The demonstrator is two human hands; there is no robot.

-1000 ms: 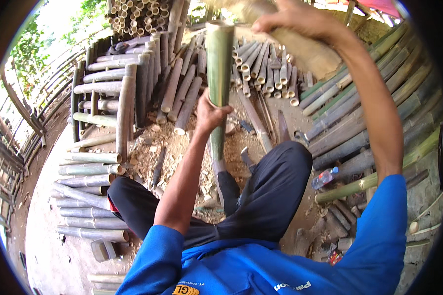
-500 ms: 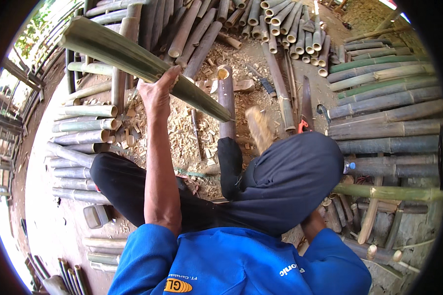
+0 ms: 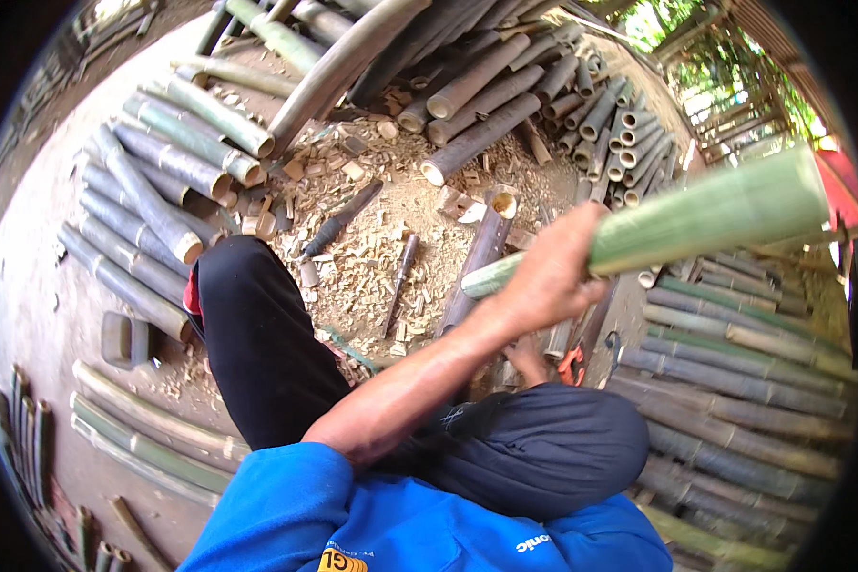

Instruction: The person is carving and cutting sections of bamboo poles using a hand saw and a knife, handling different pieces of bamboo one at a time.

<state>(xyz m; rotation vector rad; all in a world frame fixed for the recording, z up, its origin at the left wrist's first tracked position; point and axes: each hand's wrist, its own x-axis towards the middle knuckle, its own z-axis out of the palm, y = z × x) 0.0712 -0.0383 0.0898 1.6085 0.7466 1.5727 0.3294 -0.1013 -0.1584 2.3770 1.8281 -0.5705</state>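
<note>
- Far left: split bamboo strips (image 3: pixel 143 434) lie on the dirt floor (image 3: pixel 38 286). A small dark block (image 3: pixel 124 339) sits just above them.
- Upper left: a row of cut grey-green bamboo poles (image 3: pixel 153 205) lies side by side, cut ends facing the chips.
- The person is seated, in a blue top. A black-trousered leg (image 3: pixel 257 343) is bent toward the left, its knee near the pole ends.
- Centre: a pile of pale wood chips (image 3: pixel 381 238) covers the floor.
- A dark-handled tool (image 3: pixel 343 219) lies tilted on the chips. A slimmer chisel-like tool (image 3: pixel 400 283) lies just right of it, apart from it.
- A short dark bamboo piece (image 3: pixel 481 250) lies right of the chisel, with its hollow cut end at the far side.
- The left hand (image 3: pixel 543 278) is closed tight around a green bamboo pole (image 3: pixel 705 214), gripping near its lower end. The forearm crosses the picture from the blue sleeve.
- The green bamboo pole is held in the air, tilted up to the right above the floor and over the right-hand stack, touching nothing but the hand.
- The right hand (image 3: pixel 527 357) is low, behind the left forearm and just above the right knee. It is mostly hidden, so I cannot tell whether it is open or closed.
- An orange-handled tool (image 3: pixel 572 364) lies just beside the right hand; contact is unclear.
- Right: a stack of long bamboo poles (image 3: pixel 744 400) lies on the floor.
</note>
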